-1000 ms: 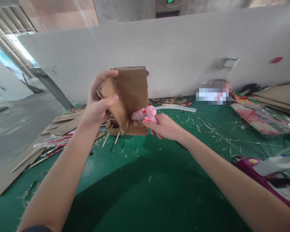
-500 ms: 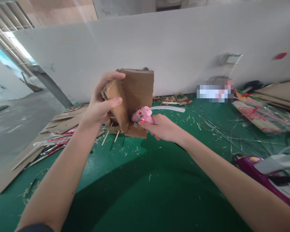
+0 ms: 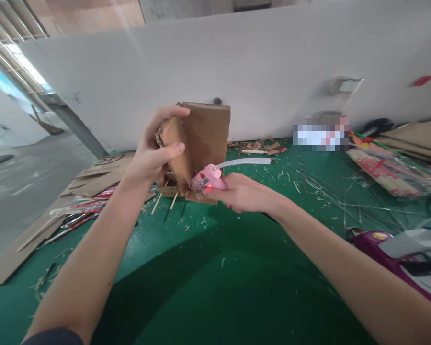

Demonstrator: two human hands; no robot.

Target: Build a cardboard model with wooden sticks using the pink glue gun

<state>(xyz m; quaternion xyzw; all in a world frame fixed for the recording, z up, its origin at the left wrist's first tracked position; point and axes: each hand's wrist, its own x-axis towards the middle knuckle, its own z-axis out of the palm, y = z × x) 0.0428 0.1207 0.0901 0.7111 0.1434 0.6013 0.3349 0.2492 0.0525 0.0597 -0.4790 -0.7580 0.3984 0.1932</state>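
Observation:
My left hand point(image 3: 158, 143) grips a folded cardboard piece point(image 3: 208, 132) by its upper left part, holding it up above the table. Two of its panels meet at an angle, forming an inner corner that faces right. A pink glue gun point(image 3: 210, 178) is in my right hand point(image 3: 242, 191), with a red light glowing on its body. Its nozzle points left at the lower end of the corner; whether the tip touches the cardboard I cannot tell. A clear glue stick point(image 3: 247, 161) sticks out of its back. Behind the cardboard stands a small cardboard box point(image 3: 168, 190) with wooden sticks point(image 3: 173, 201).
Cardboard sheets point(image 3: 93, 177) and packaged tools point(image 3: 79, 206) lie on the left of the green table point(image 3: 215, 287). Cardboard scraps point(image 3: 258, 146) gather by the white partition point(image 3: 237, 62). To the right are thin clear rods point(image 3: 330, 199), plastic-wrapped packs point(image 3: 384, 175) and a purple power strip point(image 3: 369, 244).
The cardboard has shifted slightly right in view. My right hand has brought the glue gun's nozzle down along the corner, toward its lower end.

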